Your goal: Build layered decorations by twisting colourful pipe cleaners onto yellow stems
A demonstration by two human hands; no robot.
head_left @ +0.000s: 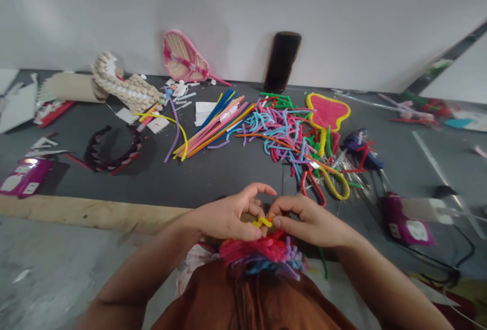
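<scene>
A short curled yellow pipe cleaner (262, 222) is between my two hands, low over the table's front edge. My left hand (238, 216) has its thumb and lower fingers closed at the yellow piece, while its index finger sticks out to the right. My right hand (308, 219) pinches the other end between thumb and fingers. Just below them, against my body, lies a bundle of pink, purple and blue pipe cleaners (258, 254). Ahead is a heap of short cut pipe cleaners (281, 129) in several colours.
Long straight pipe cleaners (216, 129) lie left of the heap. Red-handled and yellow-handled scissors (314, 188) rest ahead of my right hand. A phone (282, 61) leans on the wall. A blue glue gun (361, 147) and a purple box (405, 221) are at right; a dark headband (114, 152) is left.
</scene>
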